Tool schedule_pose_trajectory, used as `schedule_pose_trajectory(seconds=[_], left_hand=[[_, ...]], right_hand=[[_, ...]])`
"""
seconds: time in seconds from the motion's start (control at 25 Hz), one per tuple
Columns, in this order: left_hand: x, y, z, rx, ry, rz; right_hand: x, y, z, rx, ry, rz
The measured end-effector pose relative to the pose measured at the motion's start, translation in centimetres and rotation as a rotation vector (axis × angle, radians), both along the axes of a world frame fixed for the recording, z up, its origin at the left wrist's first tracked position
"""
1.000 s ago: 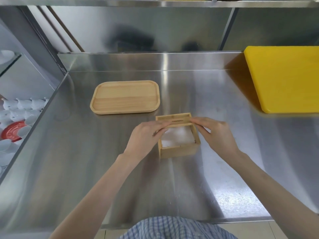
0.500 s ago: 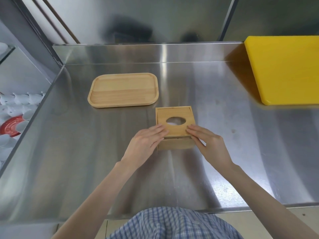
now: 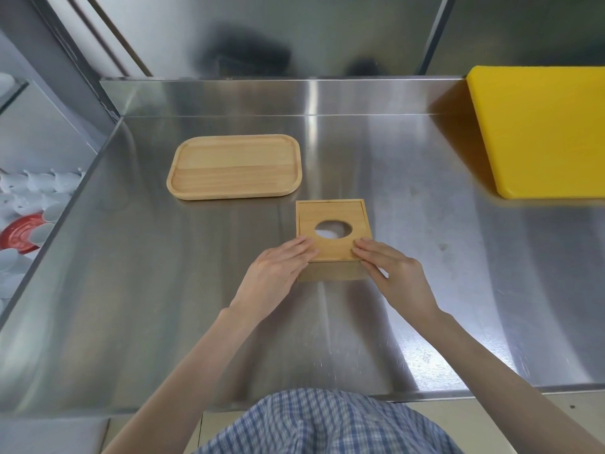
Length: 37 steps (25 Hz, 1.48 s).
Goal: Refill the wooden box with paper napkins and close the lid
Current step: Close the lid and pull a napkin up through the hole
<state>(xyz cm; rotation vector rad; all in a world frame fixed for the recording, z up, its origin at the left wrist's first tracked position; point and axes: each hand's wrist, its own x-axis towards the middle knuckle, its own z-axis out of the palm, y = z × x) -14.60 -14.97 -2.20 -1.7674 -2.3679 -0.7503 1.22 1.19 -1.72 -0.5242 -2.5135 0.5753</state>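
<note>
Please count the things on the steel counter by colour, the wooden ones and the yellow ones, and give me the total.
Wooden: 2, the tray and the napkin box with its lid on
Yellow: 1, the cutting board
Total: 3

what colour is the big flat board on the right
Bright yellow rectangular board, seen in the head view.

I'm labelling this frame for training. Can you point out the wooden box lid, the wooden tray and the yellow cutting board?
wooden box lid [image 3: 334,249]: head view, on the bare wood just below its oval hole.
wooden tray [image 3: 234,165]: head view, middle of its flat floor.
yellow cutting board [image 3: 543,132]: head view, centre of its top face.
</note>
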Motion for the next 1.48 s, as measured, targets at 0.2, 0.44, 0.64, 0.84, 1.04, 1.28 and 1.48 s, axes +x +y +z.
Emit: schedule_pose_trajectory(seconds=[0.2,0.44,0.64,0.84,1.04,1.28,1.48], left_hand=[[-0.2,-0.6,-0.3,0.024,-0.001,0.007],[-0.4,-1.2,-0.6,0.03,-0.041,0.026],[0.1,-0.9,0.0,0.076,-0.083,0.108],[0.6,0.6,1.4,0.094,-0.646,0.413],[0.1,2.9,2.4,0.1,-1.164,0.562],[0.4,3.5,2.0,-0.033,-1.148,0.541],[0.6,3.4,2.5,-0.036,-1.118,0.551]], right_hand=[[-0.5,-0.3,-0.1,-0.016,-0.018,0.008],[-0.8,-0.8,-0.3,-0.029,-0.031,0.027],[-1.6,-0.4,1.5,-0.085,-0.023,0.043],[-5.5,1.2,4.6,-0.002,-0.281,0.098],[-9.5,2.0,6.6,0.189,-0.696,0.221],[-12.4,1.4,6.8,0.438,-0.896,0.34],[-13.9,1.1,5.6,0.519,-0.89,0.368]])
